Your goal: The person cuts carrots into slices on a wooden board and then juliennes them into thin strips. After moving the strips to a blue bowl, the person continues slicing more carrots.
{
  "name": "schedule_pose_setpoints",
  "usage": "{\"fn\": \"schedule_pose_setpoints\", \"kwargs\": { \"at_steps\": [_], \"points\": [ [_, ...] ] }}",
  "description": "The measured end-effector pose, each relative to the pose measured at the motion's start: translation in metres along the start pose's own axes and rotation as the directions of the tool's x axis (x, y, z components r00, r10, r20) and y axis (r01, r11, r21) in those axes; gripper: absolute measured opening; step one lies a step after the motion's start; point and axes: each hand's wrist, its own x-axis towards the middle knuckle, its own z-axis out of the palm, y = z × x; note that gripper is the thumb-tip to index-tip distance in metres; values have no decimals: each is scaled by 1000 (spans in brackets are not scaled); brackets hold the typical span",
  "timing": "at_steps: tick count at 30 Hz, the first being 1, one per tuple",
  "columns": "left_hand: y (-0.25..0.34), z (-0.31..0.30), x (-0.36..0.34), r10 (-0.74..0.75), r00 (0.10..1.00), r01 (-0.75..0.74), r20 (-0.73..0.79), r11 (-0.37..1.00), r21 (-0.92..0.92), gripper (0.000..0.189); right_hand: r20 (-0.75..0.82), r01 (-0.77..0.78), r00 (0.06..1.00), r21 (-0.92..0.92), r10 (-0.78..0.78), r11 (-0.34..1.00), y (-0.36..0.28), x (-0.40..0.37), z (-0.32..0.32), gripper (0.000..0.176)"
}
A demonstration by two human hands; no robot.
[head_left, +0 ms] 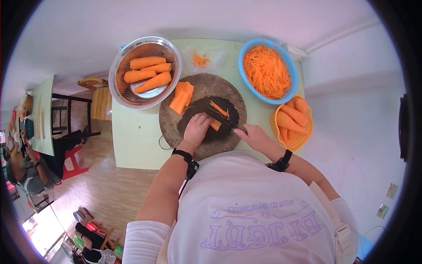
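Pale green table has a big round chopping bd on it. Thin clear bag just behind the bd, shiny metal bowl back L of the bd, blue bowl back R of it, yellow basket R of it

Mid-surface sits the board. On it: slabs toward ten o'clock; the knife between strips and a piece at six o'clock from it. Around the board: at ten, carrots in a colander; at twelve, scraps on a bag; at two, shreds in a tub; at three, more carrots in a basket.
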Motion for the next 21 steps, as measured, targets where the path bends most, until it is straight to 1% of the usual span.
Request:
{"fn": "schedule_pose_setpoints", "kwargs": {
  "at_steps": [2, 5, 8, 12, 14, 17, 21],
  "points": [
    [0, 1, -1, -14, 1000, 14, 2, 1000, 23, 28, -2, 90, 996, -17, -91, 996, -6, -5, 3, 46],
    [-2, 2, -2, -13, 1000, 13, -2, 1000, 7, 28, -12, 99, 995, 17, -99, 995, -12, -7, 1, 46],
    [-1, 2, -2, -11, 1000, 11, -6, 1000, 14, 28, -1, 109, 994, -4, -109, 994, -7, -5, 4, 46],
    [-2, 2, -2, -11, 1000, 11, -4, 999, 30, 29, 13, 110, 994, -10, -110, 994, -7, -4, 3, 45],
    [-2, 2, -1, -3, 1000, 3, -15, 1000, 16, 29, 81, 30, 996, -74, -24, 997, -9, -3, 2, 52],
    [-1, 2, -1, -18, 1000, 18, 17, 1000, 26, 29, 93, 30, 995, -55, -25, 998, -8, 9, 14, 52],
    [0, 2, -1, -11, 1000, 11, -4, 999, 31, 29, 55, 50, 997, -36, -48, 998, -2, 16, 20, 53]
  ]
}}
